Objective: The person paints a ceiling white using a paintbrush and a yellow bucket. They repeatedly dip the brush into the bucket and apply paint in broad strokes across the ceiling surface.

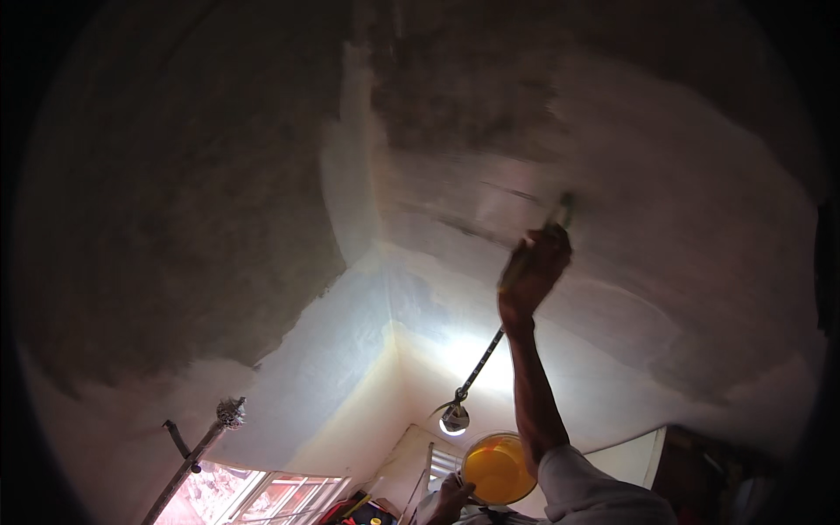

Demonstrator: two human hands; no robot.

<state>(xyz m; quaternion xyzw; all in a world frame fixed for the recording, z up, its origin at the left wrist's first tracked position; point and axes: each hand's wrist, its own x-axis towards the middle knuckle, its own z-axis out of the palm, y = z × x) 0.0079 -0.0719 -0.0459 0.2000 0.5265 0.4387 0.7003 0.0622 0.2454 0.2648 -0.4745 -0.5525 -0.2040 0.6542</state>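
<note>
My right hand (pixel 536 269) is raised on an outstretched arm, its fingers closed round a paintbrush (pixel 564 213). Hand and brush are blurred, and the bristle end is at the pale, patchily coated surface (pixel 630 192); whether it touches cannot be told. Low in the view, my left hand (pixel 452 497) grips the left edge of a round yellow-orange bucket (pixel 499 470). Some orange shows inside the bucket, but what it holds is not clear. Light coating and dark patches (pixel 175 227) meet along ragged edges around the corner.
A lit bulb (pixel 453 420) hangs from a dark rod beside my right forearm. A pole with a ragged top (pixel 230 413) stands at the lower left, near a barred window (pixel 271 499). Dark shelving (pixel 713 477) is at the lower right.
</note>
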